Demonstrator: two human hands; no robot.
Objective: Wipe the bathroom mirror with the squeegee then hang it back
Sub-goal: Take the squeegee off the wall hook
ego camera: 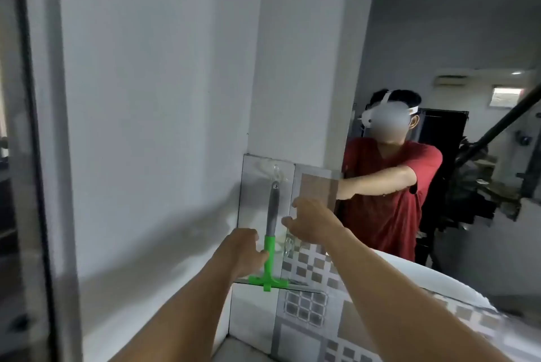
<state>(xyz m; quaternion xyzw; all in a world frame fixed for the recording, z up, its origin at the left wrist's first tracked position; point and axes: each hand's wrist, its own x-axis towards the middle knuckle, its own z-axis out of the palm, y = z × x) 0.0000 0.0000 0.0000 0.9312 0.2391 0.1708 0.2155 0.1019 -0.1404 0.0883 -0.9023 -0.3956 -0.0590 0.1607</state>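
The squeegee [271, 233] hangs upright from a clear hook [275, 170] on the tiled wall, with a grey handle above and a green shaft and green blade head below. My left hand [244, 253] is just left of the green shaft; its thumb touches the shaft and its fingers are not wrapped around it. My right hand [311, 222] hovers just right of the grey handle, fingers apart and holding nothing. The bathroom mirror [456, 33] fills the upper right and reflects a person in a red shirt.
A plain white wall [161, 83] runs along the left, with a dark door frame [32, 156] at the far left. A white curved basin rim [456, 282] sits at lower right, against patterned grey and brown tiles [310, 303].
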